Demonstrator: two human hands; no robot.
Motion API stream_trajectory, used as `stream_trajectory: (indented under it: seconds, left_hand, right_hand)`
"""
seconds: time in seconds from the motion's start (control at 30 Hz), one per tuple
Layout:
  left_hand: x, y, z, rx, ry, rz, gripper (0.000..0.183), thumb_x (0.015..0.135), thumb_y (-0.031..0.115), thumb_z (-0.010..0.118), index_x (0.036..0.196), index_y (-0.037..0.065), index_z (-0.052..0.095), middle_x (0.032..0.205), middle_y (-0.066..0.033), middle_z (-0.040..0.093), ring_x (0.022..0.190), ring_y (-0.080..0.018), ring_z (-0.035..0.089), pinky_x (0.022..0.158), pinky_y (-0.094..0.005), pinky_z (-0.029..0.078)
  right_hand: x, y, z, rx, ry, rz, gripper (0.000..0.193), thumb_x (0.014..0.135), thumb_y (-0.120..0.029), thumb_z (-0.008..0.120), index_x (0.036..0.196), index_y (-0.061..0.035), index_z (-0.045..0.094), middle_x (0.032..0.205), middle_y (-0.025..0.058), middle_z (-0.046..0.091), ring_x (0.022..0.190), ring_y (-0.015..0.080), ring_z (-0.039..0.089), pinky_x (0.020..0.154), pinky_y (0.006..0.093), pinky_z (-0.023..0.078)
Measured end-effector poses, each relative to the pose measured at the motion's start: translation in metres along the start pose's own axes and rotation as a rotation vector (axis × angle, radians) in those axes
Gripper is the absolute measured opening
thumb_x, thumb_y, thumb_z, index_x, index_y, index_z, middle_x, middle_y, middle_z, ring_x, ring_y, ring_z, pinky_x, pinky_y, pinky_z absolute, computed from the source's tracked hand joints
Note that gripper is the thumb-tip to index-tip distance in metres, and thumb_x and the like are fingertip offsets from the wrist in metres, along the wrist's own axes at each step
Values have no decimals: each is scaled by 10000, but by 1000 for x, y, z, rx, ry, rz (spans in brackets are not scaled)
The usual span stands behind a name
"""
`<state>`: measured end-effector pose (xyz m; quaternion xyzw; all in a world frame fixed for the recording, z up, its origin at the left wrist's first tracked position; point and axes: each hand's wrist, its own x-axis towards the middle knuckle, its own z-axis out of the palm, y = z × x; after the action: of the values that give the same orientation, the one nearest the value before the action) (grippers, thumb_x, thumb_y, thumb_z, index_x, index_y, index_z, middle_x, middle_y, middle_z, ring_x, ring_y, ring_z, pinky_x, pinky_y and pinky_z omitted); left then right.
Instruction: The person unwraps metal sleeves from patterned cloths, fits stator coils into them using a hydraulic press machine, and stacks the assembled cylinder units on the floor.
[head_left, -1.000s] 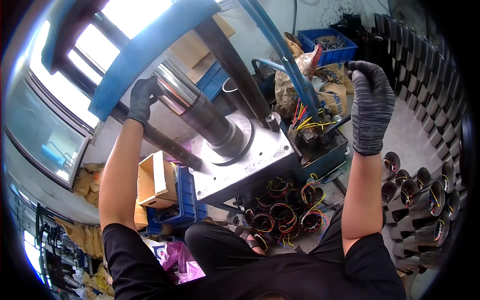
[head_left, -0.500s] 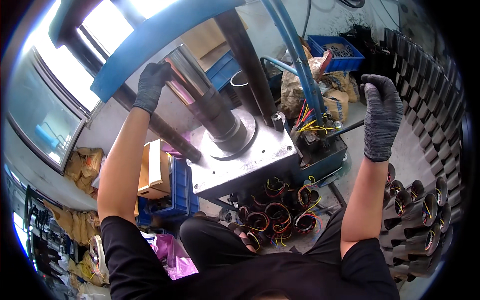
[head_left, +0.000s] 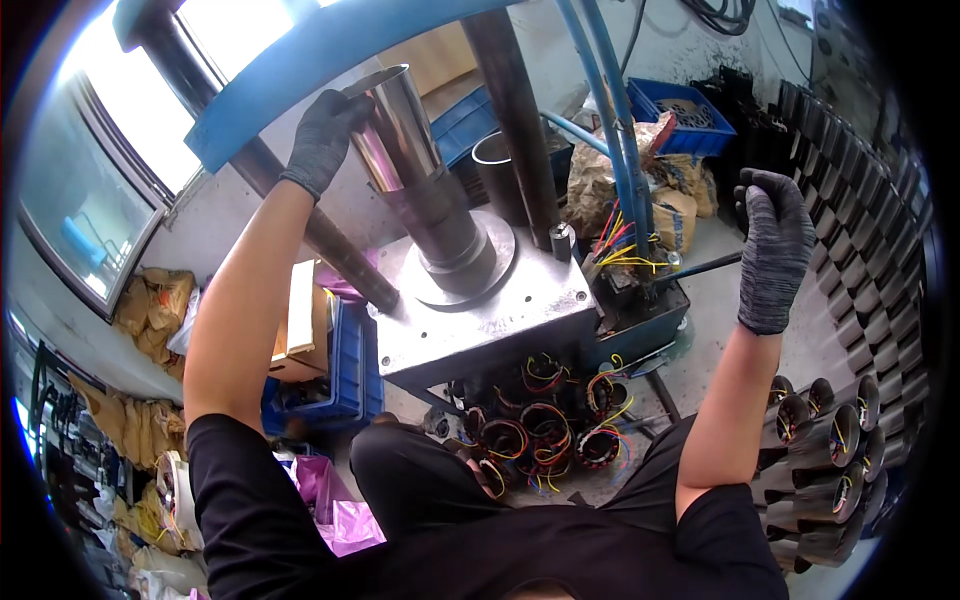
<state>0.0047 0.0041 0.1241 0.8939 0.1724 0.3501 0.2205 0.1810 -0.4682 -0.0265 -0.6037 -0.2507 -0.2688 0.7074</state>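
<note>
A shiny metal tube (head_left: 399, 125), open at the top, stands slightly tilted in the view. Its lower part sits in or over a dark grey cylinder (head_left: 446, 220) on the press's round base plate. My left hand (head_left: 330, 130), in a dark grey knit glove, grips the tube's upper rim at the left, fingertips closed there. A blue curved beam (head_left: 330, 45) of the press spans just above. My gloved right hand (head_left: 776, 250) hovers at the right, fingers curled together with nothing visible in them. A black lever (head_left: 705, 264) runs up to or behind its palm; contact is unclear.
Wound stators with coloured wires (head_left: 548, 425) lie under the silver press table (head_left: 490, 310). Dark tubes (head_left: 840, 440) stack along the right. A blue crate (head_left: 345, 360) and an open carton (head_left: 300, 345) stand left. Two steel columns (head_left: 345, 260) flank the tube.
The view has shifted a little, so the tube's open top shows more fully. My left hand stays at the rim. My right hand sits slightly lower and farther right in the picture.
</note>
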Motion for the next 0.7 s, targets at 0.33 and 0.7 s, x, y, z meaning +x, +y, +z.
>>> stream_trajectory:
  seconds: [0.33,0.7]
  left_hand:
    - [2,-18,-9,-166,115,4,377,932,343,716,995,-25,674,860,-93,719,841,-179,659,827,-325,505]
    - [4,-9,-4,-58,30,-53,394,912,401,696,909,7,687,816,-67,699,795,-155,628,805,-323,489]
  right_hand:
    - [0,-1,1,70,2,84,212,998,-26,607,1197,4,674,1108,60,711,980,110,647,903,267,531]
    - [0,-3,-10,5,-95,66,187,1000,-26,600,1165,22,675,1059,63,721,949,112,649,910,275,528]
